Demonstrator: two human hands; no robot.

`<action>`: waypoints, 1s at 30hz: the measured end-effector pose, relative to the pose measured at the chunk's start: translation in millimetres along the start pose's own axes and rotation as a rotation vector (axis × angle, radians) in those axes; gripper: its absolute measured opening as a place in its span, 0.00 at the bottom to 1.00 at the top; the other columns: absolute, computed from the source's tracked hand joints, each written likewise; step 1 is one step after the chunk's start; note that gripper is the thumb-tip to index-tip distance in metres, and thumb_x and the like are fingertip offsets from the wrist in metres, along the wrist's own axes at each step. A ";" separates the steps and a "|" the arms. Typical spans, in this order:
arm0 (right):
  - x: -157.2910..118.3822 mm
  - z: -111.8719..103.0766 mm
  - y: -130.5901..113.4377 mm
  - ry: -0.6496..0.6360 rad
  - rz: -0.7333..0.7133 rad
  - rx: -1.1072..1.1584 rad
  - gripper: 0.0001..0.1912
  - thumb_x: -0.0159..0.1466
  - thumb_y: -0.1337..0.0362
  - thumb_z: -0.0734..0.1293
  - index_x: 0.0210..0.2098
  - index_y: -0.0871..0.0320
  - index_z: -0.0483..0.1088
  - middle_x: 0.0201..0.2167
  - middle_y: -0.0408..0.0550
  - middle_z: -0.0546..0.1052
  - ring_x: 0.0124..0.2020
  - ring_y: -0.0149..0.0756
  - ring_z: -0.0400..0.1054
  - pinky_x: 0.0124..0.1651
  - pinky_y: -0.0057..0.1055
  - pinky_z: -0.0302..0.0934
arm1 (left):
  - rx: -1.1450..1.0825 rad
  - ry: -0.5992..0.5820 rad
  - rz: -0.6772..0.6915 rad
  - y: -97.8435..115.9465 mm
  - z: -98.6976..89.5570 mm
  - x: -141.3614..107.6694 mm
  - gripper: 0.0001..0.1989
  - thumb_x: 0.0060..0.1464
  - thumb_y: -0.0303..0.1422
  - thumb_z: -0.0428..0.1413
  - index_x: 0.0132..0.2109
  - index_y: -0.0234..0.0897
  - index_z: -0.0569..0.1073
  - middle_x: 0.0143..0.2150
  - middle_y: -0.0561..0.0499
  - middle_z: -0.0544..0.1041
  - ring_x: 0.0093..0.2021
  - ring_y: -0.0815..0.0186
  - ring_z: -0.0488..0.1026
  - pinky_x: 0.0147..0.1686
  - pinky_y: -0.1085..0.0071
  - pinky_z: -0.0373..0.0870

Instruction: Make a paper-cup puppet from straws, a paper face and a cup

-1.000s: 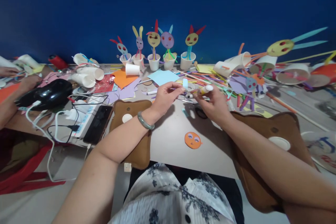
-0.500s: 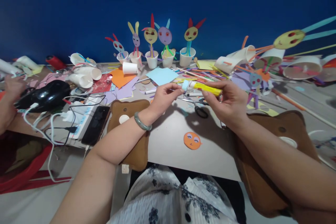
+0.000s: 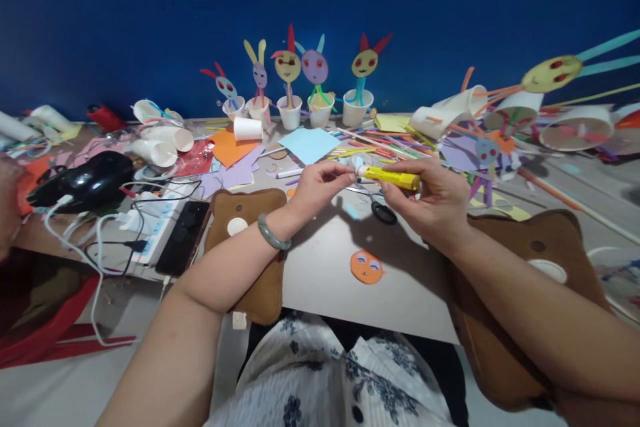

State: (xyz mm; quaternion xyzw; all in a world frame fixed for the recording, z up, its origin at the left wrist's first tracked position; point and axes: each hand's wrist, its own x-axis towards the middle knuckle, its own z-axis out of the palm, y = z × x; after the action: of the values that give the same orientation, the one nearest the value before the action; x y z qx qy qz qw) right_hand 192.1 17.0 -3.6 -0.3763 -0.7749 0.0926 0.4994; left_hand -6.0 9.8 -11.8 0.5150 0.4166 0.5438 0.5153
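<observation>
My right hand (image 3: 434, 197) is closed around a yellow glue stick (image 3: 393, 177), its white end pointing left. That end meets the fingertips of my left hand (image 3: 323, 188), which pinch a small light-blue paper piece (image 3: 358, 162). Much of the piece is hidden at the fingertips. Below my hands an orange paper face (image 3: 367, 267) lies on the table (image 3: 320, 273). Black-handled scissors (image 3: 384, 212) rest beneath the glue stick, partly covered by shadow.
Paper figures stand in white cups (image 3: 357, 108) along the blue wall. Coloured paper (image 3: 309, 144) and sticks lie behind my hands. A black phone (image 3: 183, 238), power strip (image 3: 163, 223) and brown pad (image 3: 245, 293) are at left. Another person's hand (image 3: 7, 203) shows at the far left.
The glue stick has tilted closer to level and its white end has come left to my left fingertips. My left hand has shifted slightly right. The other person's hand has moved down and left.
</observation>
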 end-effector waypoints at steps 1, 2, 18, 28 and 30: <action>0.4 -0.2 -0.4 -0.005 -0.007 -0.004 0.07 0.59 0.62 0.71 0.38 0.53 0.77 0.35 0.50 0.83 0.33 0.42 0.75 0.38 0.40 0.67 | 0.006 0.004 0.005 -0.7 -0.3 0.2 0.09 0.46 0.35 0.68 0.32 0.35 0.79 0.29 0.52 0.78 0.30 0.72 0.70 0.35 0.72 0.67; 0.8 -0.4 -0.9 -0.007 -0.024 -0.006 0.06 0.59 0.62 0.71 0.37 0.52 0.76 0.34 0.50 0.83 0.31 0.41 0.74 0.38 0.40 0.66 | 0.014 0.009 0.010 -1.4 -0.5 0.3 0.09 0.47 0.35 0.68 0.32 0.35 0.80 0.29 0.52 0.77 0.30 0.72 0.70 0.35 0.72 0.67; 1.6 -1.9 -0.1 -0.056 -0.325 -0.128 0.05 0.61 0.64 0.69 0.37 0.48 0.73 0.27 0.45 0.79 0.27 0.40 0.71 0.42 0.43 0.63 | 0.169 0.064 0.080 -3.4 -0.6 -1.6 0.04 0.50 0.31 0.63 0.31 0.33 0.78 0.29 0.51 0.77 0.30 0.72 0.69 0.34 0.74 0.65; 7.4 1.5 3.2 0.038 -0.536 -0.189 0.12 0.57 0.71 0.72 0.38 0.54 0.71 0.23 0.42 0.77 0.21 0.34 0.67 0.36 0.38 0.62 | 0.173 0.086 0.096 1.5 -1.0 -2.8 0.05 0.49 0.31 0.63 0.30 0.34 0.78 0.28 0.52 0.77 0.29 0.72 0.69 0.33 0.73 0.65; 6.5 1.0 2.9 0.044 -0.504 -0.187 0.11 0.57 0.71 0.71 0.38 0.52 0.70 0.23 0.42 0.77 0.22 0.36 0.68 0.36 0.40 0.62 | 0.154 0.087 0.088 3.9 -1.0 -3.7 0.06 0.49 0.32 0.64 0.30 0.34 0.78 0.28 0.52 0.77 0.29 0.72 0.69 0.33 0.73 0.65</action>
State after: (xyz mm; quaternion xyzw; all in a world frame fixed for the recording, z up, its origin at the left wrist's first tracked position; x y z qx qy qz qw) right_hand 191.3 23.7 -1.1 -0.2182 -0.8382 -0.1150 0.4864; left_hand -7.7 5.7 -8.6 0.5470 0.4562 0.5539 0.4312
